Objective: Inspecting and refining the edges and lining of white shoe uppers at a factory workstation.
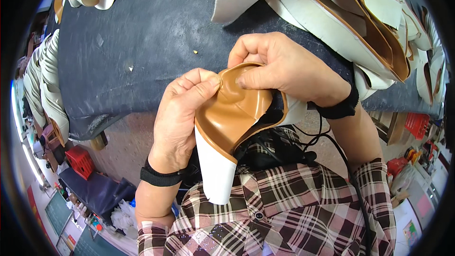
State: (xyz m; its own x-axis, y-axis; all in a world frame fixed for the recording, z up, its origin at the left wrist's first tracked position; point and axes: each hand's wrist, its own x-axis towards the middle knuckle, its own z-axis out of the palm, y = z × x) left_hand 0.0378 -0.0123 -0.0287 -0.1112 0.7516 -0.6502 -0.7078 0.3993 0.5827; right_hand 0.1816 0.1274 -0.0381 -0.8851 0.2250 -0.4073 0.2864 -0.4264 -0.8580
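Observation:
Between my two hands is a leather shoe upper (pixel 230 116), glossy tan on one face and white on the other, held in front of my chest. My left hand (pixel 177 109) is closed, its thumb and fingers pinching the tan edge on the left. On the far right side, my right hand (pixel 284 66) grips the rim, thumb pressed on the tan face and fingers curled behind it. The leather is bent and creased between the two thumbs. One white flap (pixel 217 175) hangs down toward my plaid shirt, and a dark gap opens at the piece's right side.
A dark padded worktable (pixel 118 57) lies beyond my hands, with small scraps on it. Similar white-and-tan pieces (pixel 332 23) are heaped at the far right. More pieces (pixel 45 76) hang in a row at the left edge. A red crate (pixel 79 162) stands lower left.

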